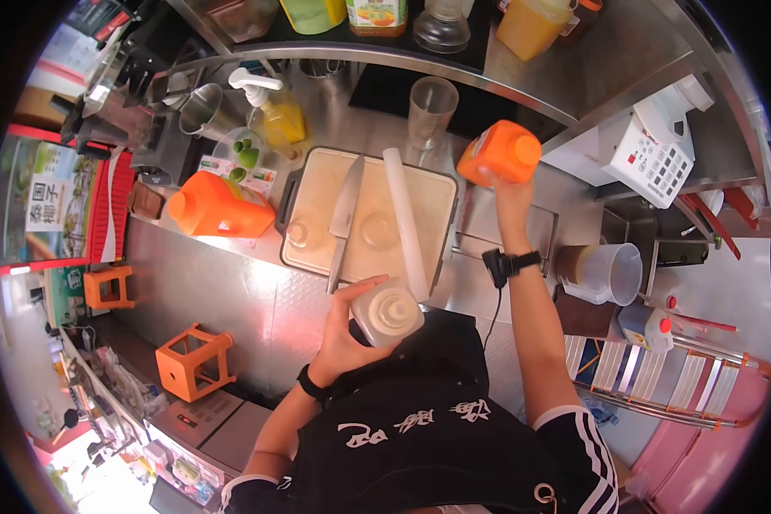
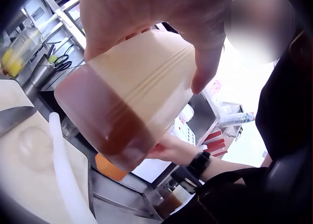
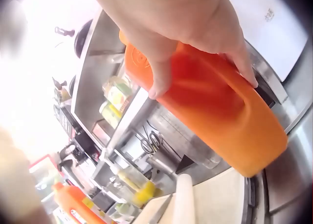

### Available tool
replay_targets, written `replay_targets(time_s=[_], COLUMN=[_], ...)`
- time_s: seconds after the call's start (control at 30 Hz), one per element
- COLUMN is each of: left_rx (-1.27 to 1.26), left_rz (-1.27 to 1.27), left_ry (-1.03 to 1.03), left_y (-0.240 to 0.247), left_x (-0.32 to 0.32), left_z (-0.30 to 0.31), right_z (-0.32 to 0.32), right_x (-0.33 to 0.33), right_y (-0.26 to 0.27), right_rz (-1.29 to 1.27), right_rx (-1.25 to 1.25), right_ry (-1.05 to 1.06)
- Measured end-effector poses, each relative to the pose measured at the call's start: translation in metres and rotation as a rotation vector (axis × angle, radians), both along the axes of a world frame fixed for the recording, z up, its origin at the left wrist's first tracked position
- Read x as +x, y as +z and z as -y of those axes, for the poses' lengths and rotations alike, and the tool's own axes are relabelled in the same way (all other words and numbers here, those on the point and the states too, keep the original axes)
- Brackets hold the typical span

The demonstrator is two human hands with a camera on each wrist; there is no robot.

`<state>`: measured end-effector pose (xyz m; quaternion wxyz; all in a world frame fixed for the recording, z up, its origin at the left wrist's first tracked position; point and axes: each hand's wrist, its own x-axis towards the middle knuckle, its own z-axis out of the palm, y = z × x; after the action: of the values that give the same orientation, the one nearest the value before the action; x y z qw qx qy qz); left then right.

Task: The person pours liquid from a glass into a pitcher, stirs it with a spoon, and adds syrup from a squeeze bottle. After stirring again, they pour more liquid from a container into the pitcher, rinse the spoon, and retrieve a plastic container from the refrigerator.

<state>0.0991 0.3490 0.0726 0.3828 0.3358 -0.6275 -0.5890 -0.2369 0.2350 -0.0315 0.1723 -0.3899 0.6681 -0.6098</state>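
My left hand [image 1: 344, 338] grips a translucent squared bottle [image 1: 389, 313] near the front edge of the cutting board [image 1: 317, 184]. Reddish-brown liquid shows inside that bottle [image 2: 122, 101] in the left wrist view. My right hand [image 1: 512, 201] holds an orange jug [image 1: 499, 150] at the board's right; in the right wrist view, fingers and thumb wrap round the jug [image 3: 210, 111]. A knife [image 1: 347, 206] and a white rod [image 1: 405, 223] lie on the board. Left of the board is a second orange jug [image 1: 227, 207].
Behind the board stands a clear cup [image 1: 433, 107], with a yellow pump bottle [image 1: 283, 120] and a metal pitcher [image 1: 201, 111] to its left. A metal shelf [image 1: 522, 90] overhangs the back. To the right are a white keypad machine [image 1: 651, 158] and a plastic tub [image 1: 612, 272].
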Motion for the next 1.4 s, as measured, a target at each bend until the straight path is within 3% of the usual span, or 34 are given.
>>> replay_targets(time_s=[0.1, 0.17, 0.2, 0.27, 0.33, 0.4, 0.47, 0.5, 0.57, 0.6, 0.73, 0.8, 0.83, 0.93, 1.0, 1.1, 1.33, 1.4], left_rx=[-0.078, -0.074, -0.074, -0.1, -0.17, -0.249, -0.336, -0.386, -0.44, -0.445, -0.435, -0.385, -0.334, -0.336, -0.291, -0.188, -0.041, -0.054], left_rz=[0.13, 0.165, 0.197, 0.197, 0.225, 0.257, 0.288, 0.321, 0.342, 0.323, 0.337, 0.269, 0.197, 0.269, 0.263, 0.259, 0.142, 0.125], left_ry=[-0.014, -0.02, -0.026, -0.037, -0.032, -0.037, -0.046, -0.086, -0.145, -0.161, -0.191, -0.192, -0.188, -0.189, -0.183, -0.152, -0.025, 0.008], left_y=[0.009, 0.01, 0.01, 0.003, -0.005, -0.008, -0.012, -0.015, -0.021, -0.024, -0.044, -0.071, -0.076, -0.088, -0.095, -0.103, -0.095, -0.088], left_x=[-0.004, -0.014, -0.022, -0.038, -0.053, -0.071, -0.086, -0.093, -0.108, -0.115, -0.14, -0.15, -0.154, -0.16, -0.164, -0.164, -0.145, -0.135], left_z=[0.003, 0.005, 0.006, 0.008, 0.008, 0.007, 0.005, 0.004, -0.001, -0.005, -0.018, -0.021, -0.02, -0.024, -0.026, -0.028, -0.031, -0.032], right_z=[0.024, 0.029, 0.024, 0.005, -0.04, -0.09, -0.126, -0.137, -0.155, -0.162, -0.184, -0.189, -0.191, -0.195, -0.189, -0.183, -0.17, -0.163], right_x=[-0.011, -0.028, -0.027, -0.015, 0.018, 0.039, 0.058, 0.063, 0.065, 0.06, 0.038, 0.022, 0.017, 0.01, 0.012, 0.006, -0.011, -0.019], right_y=[-0.015, -0.032, -0.031, -0.019, 0.056, 0.119, 0.168, 0.168, 0.163, 0.158, 0.14, 0.127, 0.126, 0.122, 0.118, 0.089, 0.091, 0.09], right_rz=[0.187, 0.101, 0.1, -0.289, -0.135, 0.04, -0.234, -0.23, -0.651, -0.593, -0.51, -0.685, -0.683, -0.562, -0.448, -0.409, -0.097, 0.228], right_rx=[-0.053, 0.2, 0.2, 0.17, 0.183, 0.43, 0.728, 0.733, 0.732, 0.798, 0.772, 0.244, 0.243, 0.256, 0.774, 0.775, 0.551, 0.376], right_ry=[0.045, 0.096, 0.086, -0.075, 0.08, 0.355, 0.532, 0.511, 0.408, 0.392, 0.413, 0.675, 0.676, 0.523, 0.384, 0.469, 0.664, 0.772])
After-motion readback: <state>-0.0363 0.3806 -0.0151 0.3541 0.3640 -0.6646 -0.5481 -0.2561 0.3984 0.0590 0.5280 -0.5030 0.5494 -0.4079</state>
